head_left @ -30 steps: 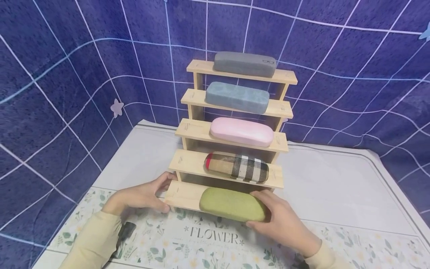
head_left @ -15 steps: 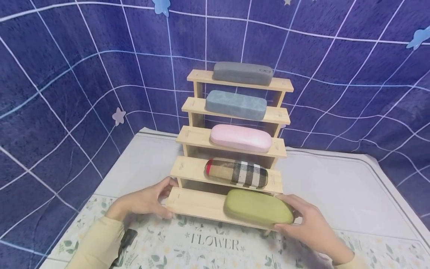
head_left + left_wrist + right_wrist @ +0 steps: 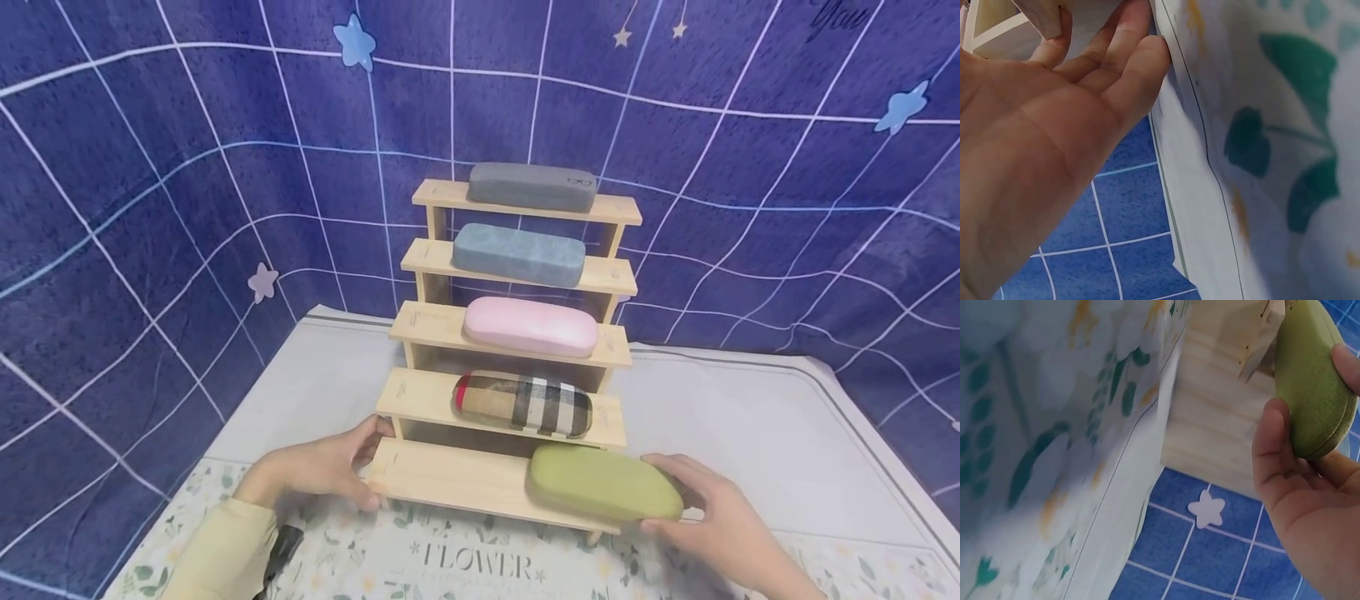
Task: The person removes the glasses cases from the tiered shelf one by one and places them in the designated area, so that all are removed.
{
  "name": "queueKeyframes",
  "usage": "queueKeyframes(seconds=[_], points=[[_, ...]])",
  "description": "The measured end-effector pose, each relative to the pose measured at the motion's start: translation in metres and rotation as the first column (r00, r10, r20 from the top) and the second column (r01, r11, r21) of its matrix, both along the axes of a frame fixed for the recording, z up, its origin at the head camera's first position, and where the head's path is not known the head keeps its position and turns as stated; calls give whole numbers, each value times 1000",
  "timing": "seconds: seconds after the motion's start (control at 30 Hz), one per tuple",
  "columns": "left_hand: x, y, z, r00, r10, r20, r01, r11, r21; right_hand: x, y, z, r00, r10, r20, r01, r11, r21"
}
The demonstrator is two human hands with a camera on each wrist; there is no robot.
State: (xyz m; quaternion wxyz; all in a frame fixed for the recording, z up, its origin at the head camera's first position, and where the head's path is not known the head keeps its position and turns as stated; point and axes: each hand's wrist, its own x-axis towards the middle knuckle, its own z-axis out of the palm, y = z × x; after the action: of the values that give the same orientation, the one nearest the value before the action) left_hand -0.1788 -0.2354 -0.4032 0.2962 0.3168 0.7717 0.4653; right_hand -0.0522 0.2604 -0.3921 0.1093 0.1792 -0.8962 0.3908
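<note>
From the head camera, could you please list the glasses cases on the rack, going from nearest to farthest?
Green case → plaid case → pink case → blue case → grey case.

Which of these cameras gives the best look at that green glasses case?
The head view: the whole green case shows, lying at the right end of the wooden rack's lowest step, with the right hand gripping its end. The right wrist view shows only one end, close up. The left wrist view shows none of it.
</note>
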Motion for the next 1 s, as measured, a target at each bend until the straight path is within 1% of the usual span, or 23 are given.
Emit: queueKeyframes(seconds=[0.07,0.2,0.43,0.7,1.0], points=[[1,-1,-2,1000,-9,14,9,1000,17,3,4,-1,1000,-3,-5,3,1000,-3],[0,-2,-4,1000,-17,18,17,999,33,9,12,-5,1000,-8,-4,8,1000,-15],[-3,-4,-5,999,-28,46,25,998,57,13,27,-12,1000,-13,13,13,999,-47],[-6,-5,-6,997,-40,59,37,998,55,18,40,-17,1000,-23,-2,23,1000,-6],[-6,-7,-5,998,-28,64,25,998,54,24,65,-21,1000,-2,-12,2,1000,-16]])
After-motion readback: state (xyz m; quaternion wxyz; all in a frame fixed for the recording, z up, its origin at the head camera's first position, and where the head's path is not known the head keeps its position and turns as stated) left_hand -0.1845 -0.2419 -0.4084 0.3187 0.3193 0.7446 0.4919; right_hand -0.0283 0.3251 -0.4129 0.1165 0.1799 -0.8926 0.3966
